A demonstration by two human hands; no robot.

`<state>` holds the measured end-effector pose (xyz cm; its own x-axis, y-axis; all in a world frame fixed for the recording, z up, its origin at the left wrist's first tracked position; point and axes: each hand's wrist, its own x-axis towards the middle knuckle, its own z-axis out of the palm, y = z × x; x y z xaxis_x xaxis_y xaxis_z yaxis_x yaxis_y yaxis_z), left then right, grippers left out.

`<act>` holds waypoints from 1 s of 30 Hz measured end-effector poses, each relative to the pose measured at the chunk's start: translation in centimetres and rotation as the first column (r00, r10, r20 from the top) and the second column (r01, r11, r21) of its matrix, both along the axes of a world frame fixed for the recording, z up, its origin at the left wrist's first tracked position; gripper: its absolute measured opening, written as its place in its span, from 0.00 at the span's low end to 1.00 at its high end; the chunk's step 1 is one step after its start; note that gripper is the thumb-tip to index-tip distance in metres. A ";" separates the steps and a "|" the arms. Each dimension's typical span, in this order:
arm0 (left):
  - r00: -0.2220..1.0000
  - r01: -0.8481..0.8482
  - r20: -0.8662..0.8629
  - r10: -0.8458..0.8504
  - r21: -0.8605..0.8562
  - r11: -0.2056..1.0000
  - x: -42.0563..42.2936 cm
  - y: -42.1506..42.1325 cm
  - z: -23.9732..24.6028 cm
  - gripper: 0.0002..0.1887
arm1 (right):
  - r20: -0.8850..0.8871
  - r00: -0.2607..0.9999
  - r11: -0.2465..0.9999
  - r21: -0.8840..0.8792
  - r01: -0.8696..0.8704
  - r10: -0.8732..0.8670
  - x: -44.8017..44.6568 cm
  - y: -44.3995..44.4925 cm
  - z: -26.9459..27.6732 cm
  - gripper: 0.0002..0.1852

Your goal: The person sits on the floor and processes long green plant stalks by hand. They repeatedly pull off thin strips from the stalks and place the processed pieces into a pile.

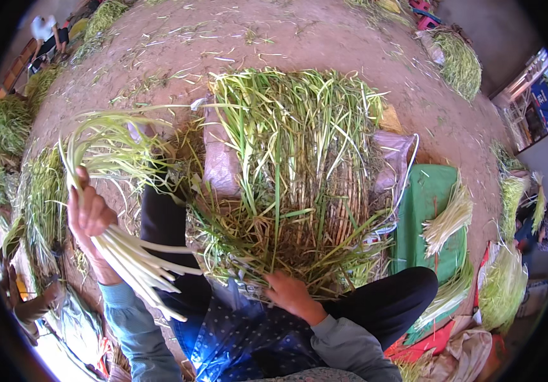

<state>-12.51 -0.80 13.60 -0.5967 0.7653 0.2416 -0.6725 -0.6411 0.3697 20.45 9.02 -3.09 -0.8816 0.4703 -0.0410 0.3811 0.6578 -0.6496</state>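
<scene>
My left hand (91, 210) is raised on the left, closed around a bunch of trimmed leafy stalks (145, 267). Their white stems fan down to the right, and their pale green leaves (116, 138) curl over above the hand. In front of me lies a wide pile of untrimmed stalks (302, 143), green leaves at the far end and dirty brownish stems nearer. My right hand (293, 293) is low by my lap, over loose leaf scraps (254, 253) at the pile's near edge. It is blurred, and I cannot make out whether anything is between its fingers.
A trimmed white-stemmed bundle (450, 219) lies on a green sack (421, 191) at right. Another stalk heap (45, 210) is at left, with a co-worker's hand (49, 293) near it. Leaf bits litter the earth floor (183, 47). A person (47, 36) is at the far left.
</scene>
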 end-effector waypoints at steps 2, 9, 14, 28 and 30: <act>0.994 -0.048 0.088 0.059 -0.126 0.991 1.6 0.6 -2.7 0.17 | -0.206 0.969 0.990 -0.007 0.139 -0.138 -3.1 2.5 0.9 0.14; 0.943 0.249 0.325 -0.068 -0.557 0.793 9.9 3.3 -12.0 0.10 | 0.043 0.924 0.918 -0.102 0.383 -0.381 -11.9 8.8 -3.6 0.11; 0.987 0.149 0.157 -0.035 -0.811 0.565 11.3 4.0 -12.7 0.08 | -0.014 0.929 0.912 -0.198 0.360 -0.370 -11.0 9.1 -5.3 0.07; 0.990 -0.051 -0.121 -0.079 -0.802 0.595 13.8 6.5 -12.0 0.09 | -0.187 0.821 0.452 -0.887 0.095 -0.539 -7.9 4.6 4.7 0.05; 0.992 -0.025 -0.093 -0.080 -0.790 0.612 14.1 6.2 -12.1 0.09 | -0.127 0.830 0.373 -0.922 0.103 -0.543 -6.9 4.0 5.3 0.05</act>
<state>1.59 5.37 1.47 -0.5825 0.7060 -0.4027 -0.6068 -0.0481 0.7934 13.59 12.98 2.24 -0.7056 0.6236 -0.3366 0.0282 -0.4500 -0.8926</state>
